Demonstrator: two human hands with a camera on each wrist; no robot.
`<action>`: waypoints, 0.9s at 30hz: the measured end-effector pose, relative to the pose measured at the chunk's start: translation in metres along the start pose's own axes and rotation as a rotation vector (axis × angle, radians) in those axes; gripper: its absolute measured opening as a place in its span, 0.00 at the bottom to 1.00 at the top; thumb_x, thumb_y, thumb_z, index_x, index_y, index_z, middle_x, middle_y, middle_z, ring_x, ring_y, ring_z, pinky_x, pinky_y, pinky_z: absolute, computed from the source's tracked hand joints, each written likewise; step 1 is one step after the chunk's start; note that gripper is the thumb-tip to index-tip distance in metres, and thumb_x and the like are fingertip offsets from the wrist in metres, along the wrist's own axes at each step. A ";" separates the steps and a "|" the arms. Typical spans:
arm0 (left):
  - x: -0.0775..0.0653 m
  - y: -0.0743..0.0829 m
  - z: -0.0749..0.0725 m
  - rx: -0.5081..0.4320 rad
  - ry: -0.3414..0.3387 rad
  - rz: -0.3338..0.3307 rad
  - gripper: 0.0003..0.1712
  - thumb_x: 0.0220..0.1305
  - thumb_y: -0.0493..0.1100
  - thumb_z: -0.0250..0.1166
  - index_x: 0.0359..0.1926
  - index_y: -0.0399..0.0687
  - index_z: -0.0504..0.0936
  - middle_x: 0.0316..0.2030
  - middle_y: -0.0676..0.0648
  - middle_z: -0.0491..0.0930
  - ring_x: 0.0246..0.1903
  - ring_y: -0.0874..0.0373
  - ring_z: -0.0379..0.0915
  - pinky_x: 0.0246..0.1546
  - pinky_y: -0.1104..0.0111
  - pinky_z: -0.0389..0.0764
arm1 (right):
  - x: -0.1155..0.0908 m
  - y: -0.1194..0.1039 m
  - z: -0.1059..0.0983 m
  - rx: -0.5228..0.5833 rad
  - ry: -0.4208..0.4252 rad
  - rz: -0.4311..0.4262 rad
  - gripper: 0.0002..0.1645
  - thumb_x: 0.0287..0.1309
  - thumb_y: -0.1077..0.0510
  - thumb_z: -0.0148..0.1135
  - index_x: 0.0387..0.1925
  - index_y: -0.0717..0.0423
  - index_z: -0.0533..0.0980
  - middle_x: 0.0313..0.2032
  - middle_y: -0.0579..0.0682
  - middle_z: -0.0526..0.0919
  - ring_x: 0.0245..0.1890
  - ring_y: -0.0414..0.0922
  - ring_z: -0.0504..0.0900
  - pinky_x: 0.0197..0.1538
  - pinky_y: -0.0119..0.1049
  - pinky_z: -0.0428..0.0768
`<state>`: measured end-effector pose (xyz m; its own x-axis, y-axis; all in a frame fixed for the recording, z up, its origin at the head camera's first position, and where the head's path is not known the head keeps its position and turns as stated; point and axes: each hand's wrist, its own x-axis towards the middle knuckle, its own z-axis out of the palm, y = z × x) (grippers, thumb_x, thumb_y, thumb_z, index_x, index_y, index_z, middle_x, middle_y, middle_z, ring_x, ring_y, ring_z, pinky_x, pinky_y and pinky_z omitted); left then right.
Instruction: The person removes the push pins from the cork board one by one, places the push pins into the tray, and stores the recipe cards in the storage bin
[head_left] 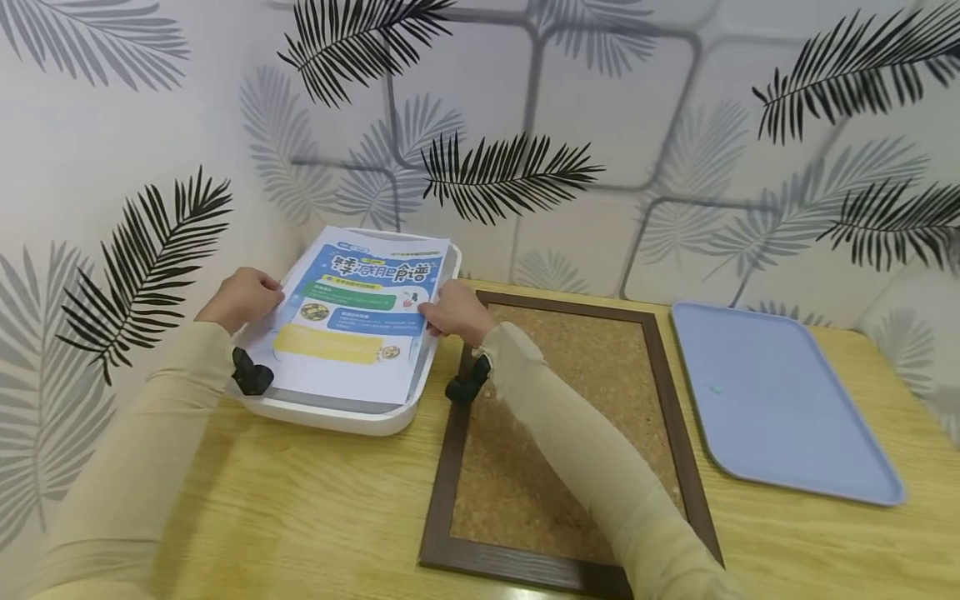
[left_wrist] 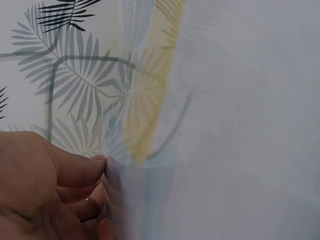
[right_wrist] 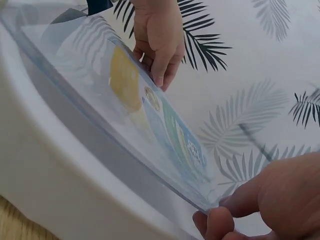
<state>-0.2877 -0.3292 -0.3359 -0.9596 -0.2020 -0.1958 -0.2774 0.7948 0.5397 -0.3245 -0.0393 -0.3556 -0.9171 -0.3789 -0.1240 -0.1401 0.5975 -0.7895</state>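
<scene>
A printed sheet (head_left: 352, 300) with blue, green and yellow panels lies tilted over a white plastic basin (head_left: 341, 417) at the left of the table. A clear, glossy layer shows along its edge in the right wrist view. My left hand (head_left: 243, 297) pinches the sheet's left edge between thumb and fingers; the left wrist view shows the thumb (left_wrist: 82, 170) at that edge. On the opposite side, my right hand (head_left: 459, 312) pinches the right edge, its fingertips (right_wrist: 220, 220) at the sheet's corner in the right wrist view. Most of the basin's inside is hidden under the sheet.
A cork board (head_left: 555, 467) in a dark brown frame lies right of the basin, under my right forearm. Farther right is a flat light-blue tray (head_left: 787, 400). A wall (head_left: 585, 233) with a leaf pattern rises behind the wooden table (head_left: 300, 500).
</scene>
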 end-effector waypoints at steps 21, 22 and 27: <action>0.004 -0.005 -0.002 -0.029 -0.014 0.031 0.29 0.70 0.40 0.49 0.64 0.21 0.61 0.61 0.24 0.64 0.59 0.35 0.62 0.63 0.45 0.64 | -0.007 -0.013 -0.001 -0.048 0.063 0.021 0.14 0.63 0.58 0.56 0.35 0.68 0.79 0.17 0.49 0.79 0.17 0.38 0.77 0.24 0.26 0.76; 0.004 -0.005 -0.003 -0.029 -0.013 0.034 0.29 0.70 0.39 0.49 0.64 0.21 0.61 0.61 0.24 0.63 0.59 0.35 0.62 0.63 0.45 0.64 | -0.008 -0.014 0.000 -0.045 0.069 0.032 0.14 0.63 0.58 0.56 0.36 0.68 0.79 0.19 0.50 0.80 0.17 0.38 0.77 0.26 0.27 0.77; 0.002 -0.006 -0.003 -0.022 -0.007 0.084 0.28 0.69 0.38 0.46 0.64 0.23 0.62 0.59 0.25 0.65 0.56 0.37 0.62 0.62 0.46 0.65 | -0.011 -0.020 0.003 -0.081 0.119 0.052 0.13 0.65 0.57 0.56 0.32 0.65 0.79 0.22 0.51 0.83 0.16 0.38 0.79 0.25 0.26 0.76</action>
<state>-0.2880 -0.3358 -0.3369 -0.9792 -0.1310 -0.1548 -0.1969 0.7962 0.5720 -0.3102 -0.0492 -0.3402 -0.9609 -0.2626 -0.0877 -0.1166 0.6711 -0.7322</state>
